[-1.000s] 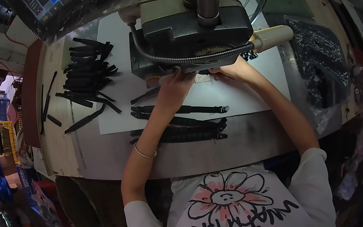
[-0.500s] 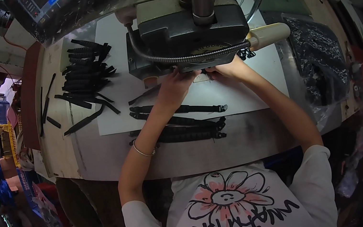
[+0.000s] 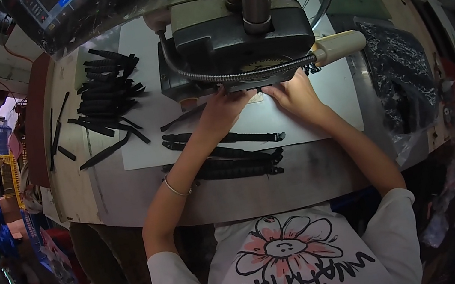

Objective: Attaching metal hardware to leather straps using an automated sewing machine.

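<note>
Under the front of a dark industrial sewing machine head (image 3: pixel 240 39), my left hand (image 3: pixel 226 113) and my right hand (image 3: pixel 296 95) meet with thumbs pointing toward each other. Their fingers are closed at the two sides of a small piece of black strap (image 3: pixel 258 89); most of it is hidden beneath the machine. Below my left hand lie black straps (image 3: pixel 248 136) with small fittings at their right ends. More such straps (image 3: pixel 238 166) rest closer to me, partly covered by my left forearm.
A heap of black fabric strips (image 3: pixel 104 97) lies at the left on the wooden tabletop (image 3: pixel 75 193). A plastic bag of black parts (image 3: pixel 400 69) is on the right. A pale handle-like cylinder (image 3: pixel 338 46) sticks out from the machine. A screen (image 3: pixel 64 12) stands behind, far left.
My right hand has turned and drawn slightly toward me, with its thumb now showing. My left forearm has shifted a little to the left. The machine's metal cylinder sits slightly lower.
</note>
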A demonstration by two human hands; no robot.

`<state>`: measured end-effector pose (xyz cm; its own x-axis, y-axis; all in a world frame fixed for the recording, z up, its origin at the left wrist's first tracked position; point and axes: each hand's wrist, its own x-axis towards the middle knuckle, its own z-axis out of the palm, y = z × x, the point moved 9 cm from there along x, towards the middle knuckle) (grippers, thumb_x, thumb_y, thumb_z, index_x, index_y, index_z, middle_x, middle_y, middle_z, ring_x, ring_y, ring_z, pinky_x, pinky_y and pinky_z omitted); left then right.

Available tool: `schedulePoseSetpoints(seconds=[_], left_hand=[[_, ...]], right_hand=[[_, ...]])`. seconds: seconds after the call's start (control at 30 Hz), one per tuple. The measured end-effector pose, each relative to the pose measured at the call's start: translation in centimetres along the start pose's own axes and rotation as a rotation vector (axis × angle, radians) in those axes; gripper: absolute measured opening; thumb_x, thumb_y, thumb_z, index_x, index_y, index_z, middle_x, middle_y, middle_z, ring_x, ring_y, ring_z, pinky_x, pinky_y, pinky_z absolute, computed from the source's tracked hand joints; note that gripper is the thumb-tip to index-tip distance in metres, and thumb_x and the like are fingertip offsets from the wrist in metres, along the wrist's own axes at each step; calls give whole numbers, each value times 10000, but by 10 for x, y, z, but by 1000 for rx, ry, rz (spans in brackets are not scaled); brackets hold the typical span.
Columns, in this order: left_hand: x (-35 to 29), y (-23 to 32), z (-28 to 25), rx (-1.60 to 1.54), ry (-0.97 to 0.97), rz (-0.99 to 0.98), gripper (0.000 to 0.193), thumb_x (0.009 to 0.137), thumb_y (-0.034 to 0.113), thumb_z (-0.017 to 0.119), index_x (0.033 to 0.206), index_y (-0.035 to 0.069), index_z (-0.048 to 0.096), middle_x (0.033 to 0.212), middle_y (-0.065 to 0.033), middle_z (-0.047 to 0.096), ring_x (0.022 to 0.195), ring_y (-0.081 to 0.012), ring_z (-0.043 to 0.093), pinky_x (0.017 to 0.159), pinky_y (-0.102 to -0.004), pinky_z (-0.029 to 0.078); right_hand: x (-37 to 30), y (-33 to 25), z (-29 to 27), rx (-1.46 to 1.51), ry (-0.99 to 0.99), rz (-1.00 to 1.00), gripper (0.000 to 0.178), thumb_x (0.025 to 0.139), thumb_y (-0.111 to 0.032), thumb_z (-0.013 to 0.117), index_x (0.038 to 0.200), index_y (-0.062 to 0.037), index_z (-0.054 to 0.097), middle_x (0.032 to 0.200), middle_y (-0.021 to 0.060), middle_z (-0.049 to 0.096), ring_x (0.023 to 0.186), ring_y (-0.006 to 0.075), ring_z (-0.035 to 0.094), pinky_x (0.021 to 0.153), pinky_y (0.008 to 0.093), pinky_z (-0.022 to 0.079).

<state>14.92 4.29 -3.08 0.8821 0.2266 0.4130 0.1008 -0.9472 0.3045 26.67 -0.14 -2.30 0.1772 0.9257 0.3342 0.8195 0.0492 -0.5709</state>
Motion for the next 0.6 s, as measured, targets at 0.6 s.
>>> schedulePoseSetpoints(seconds=[0.6], left_hand=[[-2, 11, -8, 255, 39, 167, 302, 755, 73, 562, 1051, 84, 619, 969, -58, 611, 953, -243, 577, 769, -318, 491]], right_hand=[[-8, -17, -9, 46, 147, -112, 69, 735, -67, 647, 790, -26, 653, 807, 124, 595, 812, 309, 506, 727, 378, 369]])
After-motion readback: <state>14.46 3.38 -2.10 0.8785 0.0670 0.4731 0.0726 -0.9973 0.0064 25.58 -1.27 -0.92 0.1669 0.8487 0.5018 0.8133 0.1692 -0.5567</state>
